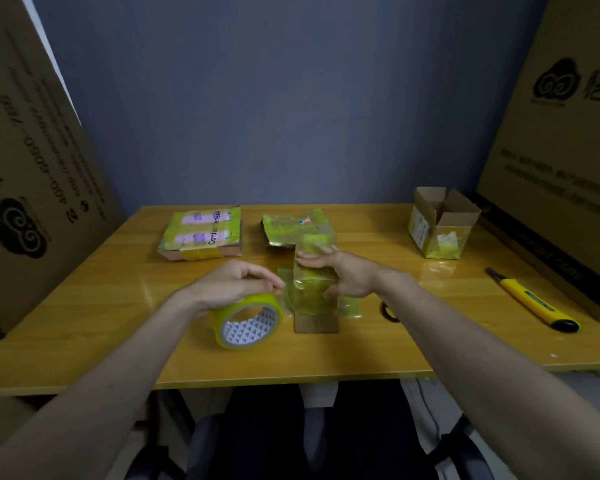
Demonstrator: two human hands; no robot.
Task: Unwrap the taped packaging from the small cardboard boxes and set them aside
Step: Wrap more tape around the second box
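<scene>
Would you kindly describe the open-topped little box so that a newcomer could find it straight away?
Start at the wooden table and look to its far right corner, beside the big printed carton leaning there. The small cardboard box stands upright and apart from both hands, beyond the yellow utility knife. Unlike the other taped parcels, its top flaps stand open.

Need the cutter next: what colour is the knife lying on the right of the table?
Yellow with a black tip, the knife shows best in the head view.
</scene>
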